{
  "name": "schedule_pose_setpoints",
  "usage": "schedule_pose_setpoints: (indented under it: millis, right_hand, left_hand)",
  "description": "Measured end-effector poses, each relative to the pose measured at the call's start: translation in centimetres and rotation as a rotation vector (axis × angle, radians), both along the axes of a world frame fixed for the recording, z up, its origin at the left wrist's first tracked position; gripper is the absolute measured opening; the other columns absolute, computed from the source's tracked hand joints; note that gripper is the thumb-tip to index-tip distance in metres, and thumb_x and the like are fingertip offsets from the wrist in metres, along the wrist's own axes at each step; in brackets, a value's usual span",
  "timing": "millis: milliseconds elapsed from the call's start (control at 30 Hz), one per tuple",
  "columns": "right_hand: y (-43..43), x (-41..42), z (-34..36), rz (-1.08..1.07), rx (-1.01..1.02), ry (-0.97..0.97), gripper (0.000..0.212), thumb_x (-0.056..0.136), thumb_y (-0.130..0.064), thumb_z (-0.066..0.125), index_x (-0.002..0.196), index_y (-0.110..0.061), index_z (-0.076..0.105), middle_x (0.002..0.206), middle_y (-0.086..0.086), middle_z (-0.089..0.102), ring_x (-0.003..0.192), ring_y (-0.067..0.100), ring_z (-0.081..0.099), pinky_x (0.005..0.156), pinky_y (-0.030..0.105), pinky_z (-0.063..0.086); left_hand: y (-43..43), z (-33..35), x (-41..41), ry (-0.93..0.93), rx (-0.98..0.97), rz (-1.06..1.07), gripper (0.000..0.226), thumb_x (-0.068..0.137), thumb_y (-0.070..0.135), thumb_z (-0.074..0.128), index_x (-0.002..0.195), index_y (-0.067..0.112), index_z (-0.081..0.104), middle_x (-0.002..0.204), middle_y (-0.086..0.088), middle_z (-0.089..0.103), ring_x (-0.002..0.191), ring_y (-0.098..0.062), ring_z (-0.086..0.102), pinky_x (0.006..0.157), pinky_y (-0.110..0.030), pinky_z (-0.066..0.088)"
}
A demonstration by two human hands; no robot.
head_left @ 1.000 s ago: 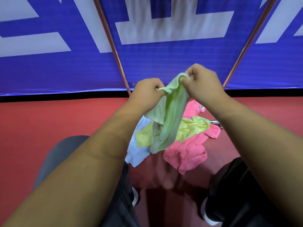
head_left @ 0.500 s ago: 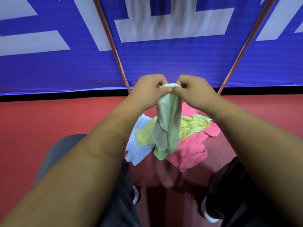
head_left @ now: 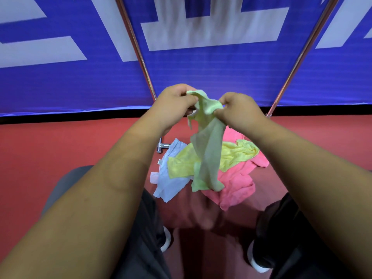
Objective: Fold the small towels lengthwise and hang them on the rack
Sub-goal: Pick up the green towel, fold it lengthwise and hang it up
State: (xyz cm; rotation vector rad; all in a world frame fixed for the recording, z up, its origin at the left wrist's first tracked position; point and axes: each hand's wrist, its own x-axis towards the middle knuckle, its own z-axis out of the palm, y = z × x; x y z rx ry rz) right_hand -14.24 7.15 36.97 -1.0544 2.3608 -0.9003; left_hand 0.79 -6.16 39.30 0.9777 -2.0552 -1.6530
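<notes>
Grip: left hand (head_left: 177, 103) and right hand (head_left: 238, 109) each pinch the top edge of the green towel (head_left: 207, 158), held up so it hangs free, likely to line up edges for the lengthwise fold. Yellow towel (head_left: 235, 153), pink towel (head_left: 235, 190), blue towel (head_left: 171, 182) piled on floor below. Rack poles (head_left: 136, 49) behind, bare.

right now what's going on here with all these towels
A person holds a green towel up by its top edge, left hand and right hand pinching it close together so it hangs down. Yellow, pink and pale blue towels lie heaped on the red floor below.
</notes>
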Motion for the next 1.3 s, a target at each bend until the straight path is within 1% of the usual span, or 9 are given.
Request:
schedule_pose_setpoints:
  millis: [100, 267, 533, 600, 700, 800, 1000, 1133, 1300]
  right_hand:
    - [0.2, 0.5, -0.1, 0.051, 0.008, -0.046, 0.005, 0.091, -0.02, 0.071, 0.089, -0.016, 0.074, 0.071, -0.002, 0.075, 0.055, 0.002, 0.066, 0.049, 0.014, 0.042]
    - [0.0, 0.7, 0.1, 0.076, -0.034, -0.152, 0.008, 0.089, -0.022, 0.076, 0.091, -0.015, 0.075, 0.086, 0.004, 0.08, 0.085, 0.022, 0.077, 0.082, 0.036, 0.06]
    - [0.2, 0.3, 0.1, -0.002, 0.05, -0.058, 0.017, 0.091, -0.025, 0.067, 0.095, -0.01, 0.071, 0.094, 0.006, 0.079, 0.089, 0.026, 0.071, 0.067, 0.032, 0.05]
    - [0.2, 0.2, 0.3, 0.016, 0.029, -0.157, 0.016, 0.09, -0.024, 0.069, 0.1, -0.012, 0.072, 0.097, 0.009, 0.08, 0.089, 0.025, 0.076, 0.075, 0.034, 0.058]
    - [0.0, 0.7, 0.9, 0.061, -0.107, -0.321, 0.019, 0.085, -0.027, 0.074, 0.102, -0.019, 0.074, 0.104, 0.012, 0.079, 0.092, 0.024, 0.077, 0.094, 0.047, 0.06]
    - [0.1, 1.0, 1.3, 0.072, -0.234, -0.34, 0.013, 0.091, -0.03, 0.079, 0.102, -0.023, 0.077, 0.101, 0.011, 0.08, 0.084, 0.012, 0.069, 0.085, 0.037, 0.055]
    - [-0.2, 0.8, 0.9, 0.051, -0.221, -0.178, 0.007, 0.097, -0.03, 0.075, 0.094, -0.025, 0.078, 0.089, 0.004, 0.08, 0.09, 0.025, 0.077, 0.09, 0.049, 0.063]
    - [-0.5, 0.8, 1.0, -0.039, -0.264, -0.05, 0.011, 0.104, -0.029, 0.067, 0.098, -0.021, 0.073, 0.088, -0.004, 0.074, 0.086, 0.019, 0.07, 0.08, 0.034, 0.056]
    - [-0.5, -0.6, 1.6, -0.342, -0.422, -0.119, 0.012, 0.108, -0.031, 0.06, 0.103, -0.023, 0.068, 0.096, -0.009, 0.069, 0.095, 0.012, 0.065, 0.089, 0.03, 0.054]
  left_hand:
    - [0.2, 0.2, -0.3, 0.041, 0.038, 0.003, 0.016, 0.097, 0.004, 0.061, 0.104, 0.011, 0.074, 0.115, -0.021, 0.076, 0.105, -0.029, 0.077, 0.1, -0.045, 0.062]
    - [0.4, 0.2, -0.5, 0.114, 0.061, 0.1, 0.021, 0.092, -0.005, 0.068, 0.11, 0.007, 0.071, 0.092, -0.01, 0.072, 0.085, -0.024, 0.072, 0.092, -0.043, 0.063]
    - [-0.2, -0.2, -0.3, 0.079, 0.006, 0.157, 0.023, 0.083, 0.013, 0.085, 0.105, 0.01, 0.077, 0.095, -0.009, 0.083, 0.098, -0.033, 0.08, 0.096, -0.055, 0.063]
    - [-0.1, -0.3, -0.3, 0.052, -0.018, 0.136, 0.021, 0.084, 0.012, 0.085, 0.104, 0.011, 0.078, 0.093, -0.007, 0.083, 0.096, -0.031, 0.081, 0.095, -0.055, 0.063]
    - [0.0, -0.2, -0.2, -0.025, -0.105, 0.086, 0.025, 0.085, 0.017, 0.086, 0.107, 0.016, 0.076, 0.087, 0.0, 0.082, 0.089, -0.02, 0.08, 0.091, -0.042, 0.064]
    - [0.2, 0.0, -0.1, -0.104, -0.181, 0.056, 0.033, 0.088, 0.026, 0.088, 0.114, 0.02, 0.069, 0.087, 0.008, 0.081, 0.084, -0.008, 0.076, 0.081, -0.028, 0.058]
    - [0.5, -0.2, 0.0, -0.2, -0.251, -0.036, 0.033, 0.088, 0.026, 0.086, 0.113, 0.021, 0.064, 0.089, 0.007, 0.08, 0.086, -0.012, 0.077, 0.085, -0.036, 0.061]
    - [0.7, -1.0, -0.1, -0.339, -0.376, -0.15, 0.023, 0.09, 0.022, 0.082, 0.105, 0.018, 0.064, 0.094, -0.003, 0.076, 0.089, -0.023, 0.074, 0.086, -0.043, 0.059]
    - [0.0, -1.6, 0.2, -0.593, -0.493, -0.218, 0.019, 0.096, 0.026, 0.076, 0.099, 0.009, 0.067, 0.091, -0.004, 0.066, 0.081, -0.023, 0.06, 0.07, -0.033, 0.046]
